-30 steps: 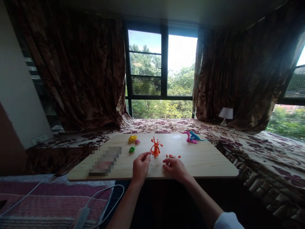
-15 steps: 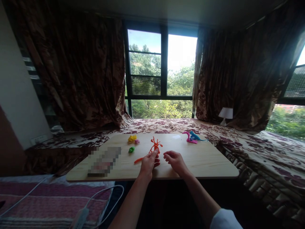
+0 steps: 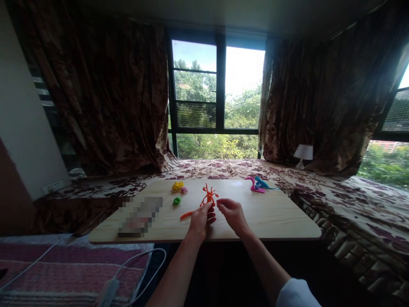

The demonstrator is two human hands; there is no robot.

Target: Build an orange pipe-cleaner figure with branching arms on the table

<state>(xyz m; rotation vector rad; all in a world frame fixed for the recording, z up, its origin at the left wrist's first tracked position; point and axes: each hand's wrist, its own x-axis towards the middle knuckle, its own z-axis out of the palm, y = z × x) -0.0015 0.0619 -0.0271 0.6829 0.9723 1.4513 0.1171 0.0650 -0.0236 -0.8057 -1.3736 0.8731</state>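
Observation:
My left hand (image 3: 200, 221) grips an orange clay figure (image 3: 209, 198) by its lower body, above the table's near middle. Several thin, branching strands rise from the figure's top, some with small knobs at their ends. A thick orange tail-like piece (image 3: 186, 215) sticks out to the left behind that hand; whether it joins the figure is hidden. Just right of the figure is my right hand (image 3: 233, 214), its thumb and fingers pinched together close to the figure's side. Anything small between those fingertips cannot be made out.
On the wooden table (image 3: 271, 221) lie a yellow lump (image 3: 177, 185), a small pink lump (image 3: 183, 190) and a green lump (image 3: 177, 201). A blurred-out flat object (image 3: 140, 217) is at left. Pink (image 3: 254, 186) and blue (image 3: 262, 183) clay figures stand at the back right.
My right hand has moved left, closer to the orange clay figure, and its fingers have drawn together. My left hand keeps its hold, nearly in place.

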